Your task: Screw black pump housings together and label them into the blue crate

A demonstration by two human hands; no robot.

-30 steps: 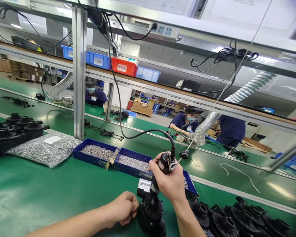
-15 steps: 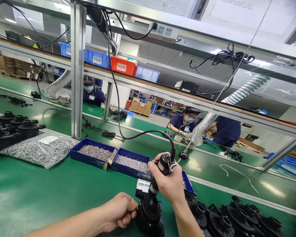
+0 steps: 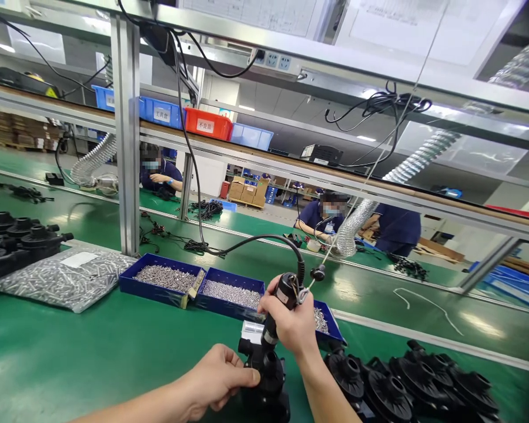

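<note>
My right hand [image 3: 291, 320] is wrapped round a black corded electric screwdriver [image 3: 285, 291], held upright and slightly tilted. Its lower end meets the far side of a black plastic pump housing [image 3: 271, 376] on the green bench; the tip is hidden. My left hand [image 3: 223, 376] is closed in a pinch at the housing's left side, the thumb lying against it. Whatever is between those fingertips is hidden. Behind the housing stand blue trays of small screws, the left tray [image 3: 127, 281], the middle tray [image 3: 207, 299] and the right tray [image 3: 335, 329], partly behind my right hand.
More black pump housings [image 3: 392, 390] lie at the right, others [image 3: 30, 235] at the left beside a clear bag of metal screws [image 3: 70, 282]. An aluminium post [image 3: 129, 147] rises behind. A cord [image 3: 247, 239] arches to the screwdriver. Co-workers [image 3: 320, 217] sit across the bench.
My left thumb has moved right, onto the housing's face. My right hand keeps the screwdriver on the housing. The whole view has shifted slightly.
</note>
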